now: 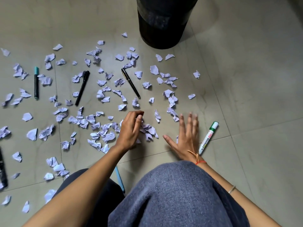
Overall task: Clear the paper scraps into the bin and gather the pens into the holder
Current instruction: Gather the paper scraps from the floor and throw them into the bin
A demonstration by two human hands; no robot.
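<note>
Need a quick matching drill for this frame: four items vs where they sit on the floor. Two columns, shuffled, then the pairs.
Items:
1. whiteboard marker
2. teal-capped pen
3. bin
4. blue pen

Places:
A. top centre, beyond the scraps
B. just outside the right hand
C. far left among the scraps
D. partly hidden under the left forearm, by the knee

Pairs: 1-B, 2-C, 3-A, 4-D

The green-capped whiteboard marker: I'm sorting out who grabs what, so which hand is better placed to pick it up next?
Probably the right hand. It lies open, holding nothing, right beside the whiteboard marker. The left hand is curled around paper scraps and farther away.
</note>
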